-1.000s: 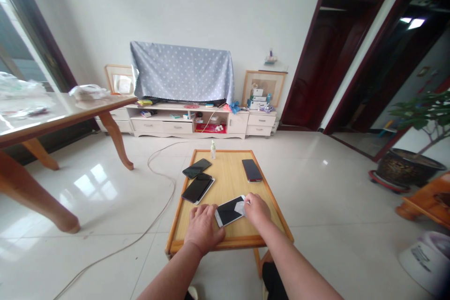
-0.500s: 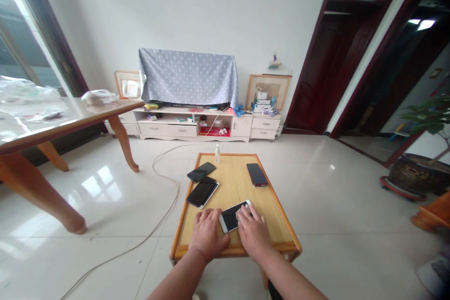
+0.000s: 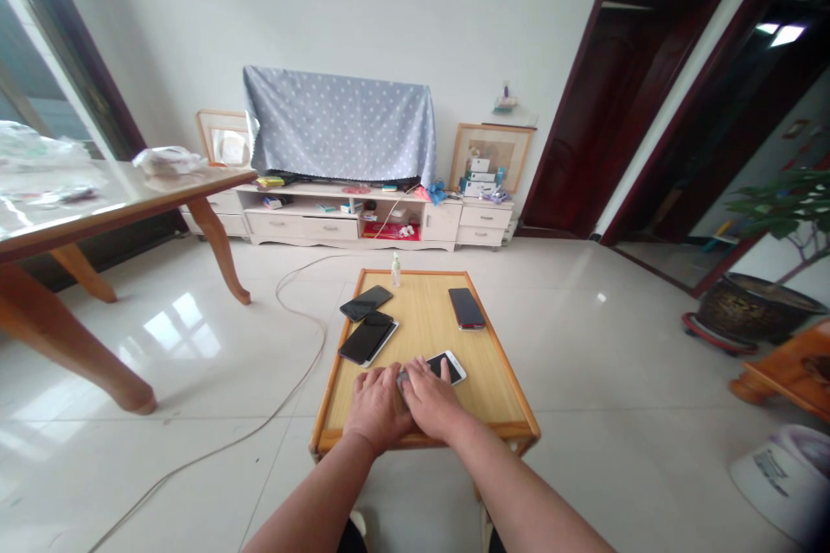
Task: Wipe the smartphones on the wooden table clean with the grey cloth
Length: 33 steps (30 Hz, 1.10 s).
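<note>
Phones (image 3: 367, 339) lie beyond left hand (image 3: 376, 409) and right hand (image 3: 431, 400), both at white smartphone (image 3: 452, 366), grip unclear.

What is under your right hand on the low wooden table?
Your right hand lies over one end of a white-framed smartphone, whose dark screen shows beyond your fingers. The covered part of the phone, and anything else beneath your palm, cannot be seen.

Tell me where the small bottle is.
In the head view, the small bottle stands at the far edge of the low table, left of centre, just beyond the black phone.
</note>
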{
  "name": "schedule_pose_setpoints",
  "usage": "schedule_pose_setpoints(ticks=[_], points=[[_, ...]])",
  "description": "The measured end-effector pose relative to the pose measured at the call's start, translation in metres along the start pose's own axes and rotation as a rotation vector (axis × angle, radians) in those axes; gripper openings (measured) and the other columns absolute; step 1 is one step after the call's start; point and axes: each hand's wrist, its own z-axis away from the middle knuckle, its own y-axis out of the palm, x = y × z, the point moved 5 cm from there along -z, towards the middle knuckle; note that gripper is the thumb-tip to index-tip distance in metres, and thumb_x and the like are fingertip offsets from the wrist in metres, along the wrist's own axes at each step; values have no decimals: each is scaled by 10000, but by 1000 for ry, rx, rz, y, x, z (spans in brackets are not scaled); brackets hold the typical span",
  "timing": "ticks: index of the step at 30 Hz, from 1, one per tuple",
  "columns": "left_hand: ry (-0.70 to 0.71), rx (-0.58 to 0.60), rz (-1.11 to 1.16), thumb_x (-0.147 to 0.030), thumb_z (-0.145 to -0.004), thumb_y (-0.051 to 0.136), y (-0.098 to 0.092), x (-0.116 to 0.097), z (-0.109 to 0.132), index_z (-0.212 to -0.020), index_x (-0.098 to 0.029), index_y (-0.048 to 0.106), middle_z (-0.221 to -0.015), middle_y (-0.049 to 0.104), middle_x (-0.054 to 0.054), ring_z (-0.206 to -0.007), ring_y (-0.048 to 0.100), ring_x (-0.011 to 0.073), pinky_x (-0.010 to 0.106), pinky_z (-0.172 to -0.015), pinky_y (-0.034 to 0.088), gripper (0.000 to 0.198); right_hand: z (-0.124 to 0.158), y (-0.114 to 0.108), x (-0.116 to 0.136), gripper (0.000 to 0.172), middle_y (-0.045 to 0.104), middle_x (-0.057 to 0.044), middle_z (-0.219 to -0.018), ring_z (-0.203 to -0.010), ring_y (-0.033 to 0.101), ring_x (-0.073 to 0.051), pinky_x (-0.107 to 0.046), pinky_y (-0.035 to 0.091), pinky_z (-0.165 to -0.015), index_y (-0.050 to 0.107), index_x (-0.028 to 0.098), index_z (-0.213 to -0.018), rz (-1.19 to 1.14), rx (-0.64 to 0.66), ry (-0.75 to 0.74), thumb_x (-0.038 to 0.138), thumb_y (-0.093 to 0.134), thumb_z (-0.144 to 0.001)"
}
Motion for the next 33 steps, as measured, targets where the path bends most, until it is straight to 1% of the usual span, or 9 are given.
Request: schedule_pose_setpoints(ticks=[4,8,12,15,19,21,27,29,33], points=[[-2,-4,-9,-310,-758,600,4,5,0,-1323,-207,490,-1276,642,105,-1234,522,282,418,-1084,272,585,18,-2,14,497,433,-71,-1549,-1461,324,-226,-592,-14,-1197,357,270,-1527,-23,51,-106,369,200,-1066],[-15,4,-5,-381,-722,646,4,7,0,-1305,-211,500,-1250,651,109,-1243,510,297,430,-1091,266,624,37,-4,-3,509,438,-50,-1546,-1467,313,-212,-577,-93,-1190,443,288,-1483,22,34,-108,405,166,-1072],[6,-12,11,-428,-709,665,1,5,0,-1288,-231,518,-1243,654,98,-1233,510,301,428,-1100,258,629,40,-9,-40,527,376,-62,-1579,-1489,264,-226,-596,-62,-1189,454,264,-1484,95,-35,117,405,163,-1068],[9,-14,-1,-418,-702,674,0,4,1,-1274,-228,531,-1233,653,95,-1229,510,303,425,-1096,264,620,41,-7,-43,550,338,-100,-1592,-1496,246,-257,-606,-23,-1192,440,216,-1499,129,-79,248,417,170,-1064],[3,6,-4,-398,-716,669,1,4,1,-1264,-234,536,-1215,659,89,-1231,509,297,426,-1082,279,587,46,7,-7,538,372,-85,-1576,-1488,269,-253,-551,-24,-1214,442,238,-1502,77,-51,4,433,199,-1063],[0,15,-2,-396,-719,670,0,3,1,-1262,-240,539,-1218,661,87,-1239,505,298,427,-1087,277,580,49,8,-4,520,395,-61,-1566,-1478,295,-244,-544,-23,-1217,446,270,-1497,62,-45,-47,419,199,-1065],[2,-4,-4,-388,-710,673,-3,1,1,-1275,-230,544,-1231,653,94,-1232,506,304,428,-1106,254,601,47,-9,-54,558,379,-114,-1570,-1481,286,-261,-584,-21,-1206,459,190,-1487,179,-179,364,420,178,-1064],[9,-9,-3,-403,-717,667,-2,2,1,-1275,-224,542,-1227,654,94,-1230,506,304,430,-1099,261,599,49,-3,-44,570,388,-127,-1564,-1483,280,-265,-559,-7,-1216,469,166,-1482,170,-176,305,434,192,-1062],[10,1,1,-405,-739,641,0,3,1,-1253,-237,549,-1191,669,77,-1214,512,297,427,-1071,282,549,53,13,-10,539,420,-78,-1552,-1474,305,-224,-486,50,-1237,480,218,-1477,72,-111,-36,423,196,-1067]])
